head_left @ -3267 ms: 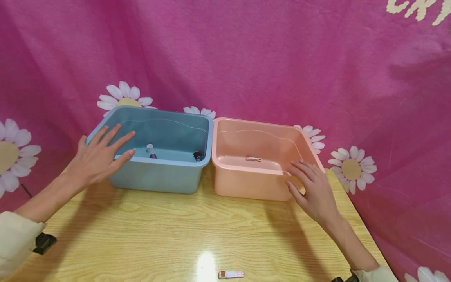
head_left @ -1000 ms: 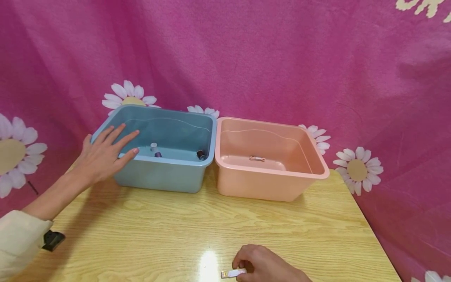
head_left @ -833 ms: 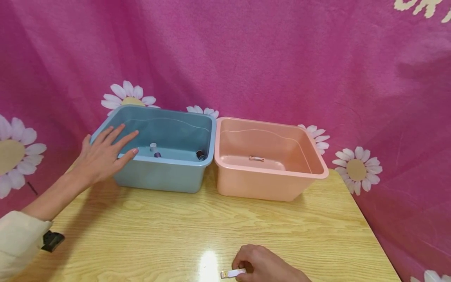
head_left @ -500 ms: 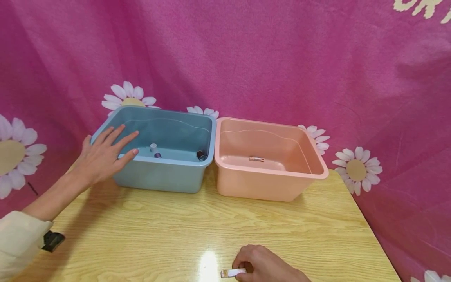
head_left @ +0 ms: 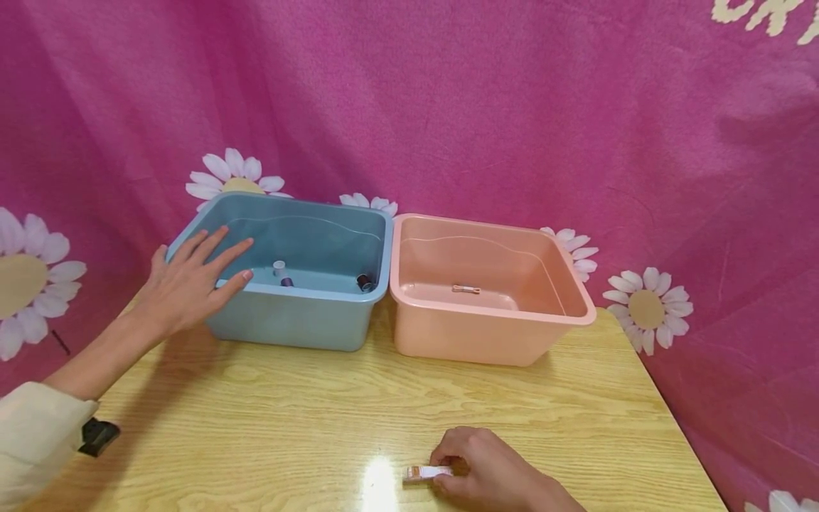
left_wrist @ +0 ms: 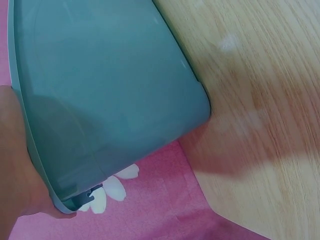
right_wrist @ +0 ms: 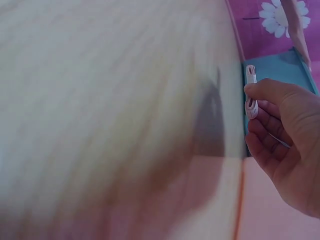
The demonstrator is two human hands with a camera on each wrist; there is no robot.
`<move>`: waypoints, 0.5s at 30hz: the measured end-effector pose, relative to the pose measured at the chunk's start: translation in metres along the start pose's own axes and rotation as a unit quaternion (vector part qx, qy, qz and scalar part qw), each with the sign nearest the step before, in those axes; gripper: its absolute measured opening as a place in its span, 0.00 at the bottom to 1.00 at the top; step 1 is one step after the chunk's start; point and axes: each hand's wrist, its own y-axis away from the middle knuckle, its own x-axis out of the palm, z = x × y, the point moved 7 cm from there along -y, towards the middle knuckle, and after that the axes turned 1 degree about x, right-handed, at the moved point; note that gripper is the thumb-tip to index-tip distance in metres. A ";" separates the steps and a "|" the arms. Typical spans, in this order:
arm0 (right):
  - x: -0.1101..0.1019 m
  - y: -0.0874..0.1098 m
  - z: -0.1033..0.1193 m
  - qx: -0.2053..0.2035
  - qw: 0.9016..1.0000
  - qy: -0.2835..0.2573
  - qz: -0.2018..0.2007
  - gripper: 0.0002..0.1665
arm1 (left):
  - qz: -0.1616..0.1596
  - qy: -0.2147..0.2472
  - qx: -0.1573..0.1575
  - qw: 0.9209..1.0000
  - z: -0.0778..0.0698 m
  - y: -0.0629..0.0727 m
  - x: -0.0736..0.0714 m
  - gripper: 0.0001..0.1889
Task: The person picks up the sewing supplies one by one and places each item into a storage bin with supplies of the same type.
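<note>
In the head view my left hand (head_left: 192, 281) rests with straight, spread fingers over the left rim of the blue bin (head_left: 291, 320). The left wrist view has that hand (left_wrist: 22, 170) at the bin's rim. Near the table's front, my right hand (head_left: 489, 466) pinches a small folded bundle (head_left: 425, 472) with a white band around its middle. Seen from the right wrist, the bundle (right_wrist: 251, 92) has looped ends and sits between thumb and fingers. Inside the pink bin (head_left: 467, 334) lies a similar small banded bundle (head_left: 466, 289).
Both bins stand side by side at the back of the wooden table (head_left: 288, 412). The blue one holds a white spool (head_left: 279, 268), a purple spool (head_left: 286, 281) and a dark spool (head_left: 364, 282). A magenta curtain (head_left: 448, 107) with daisies hangs behind.
My right hand has come from the pink bin's rim to the table's front, pinched the small folded bundle, and just moved slightly forward with it. The left hand stays at the blue bin.
</note>
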 end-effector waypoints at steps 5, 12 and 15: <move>-0.019 -0.002 0.005 -0.038 0.998 0.034 -0.047 0.08 | -0.002 -0.002 0.000 1.000 0.000 0.000 -0.001 0.32; -0.048 -0.004 0.007 -0.045 0.995 0.041 -0.079 0.08 | 0.002 0.003 -0.001 1.000 0.000 -0.001 0.000 0.32; -0.061 -0.005 0.008 -0.047 0.993 0.048 -0.102 0.08 | 0.001 0.003 0.000 1.000 -0.001 0.000 0.000 0.32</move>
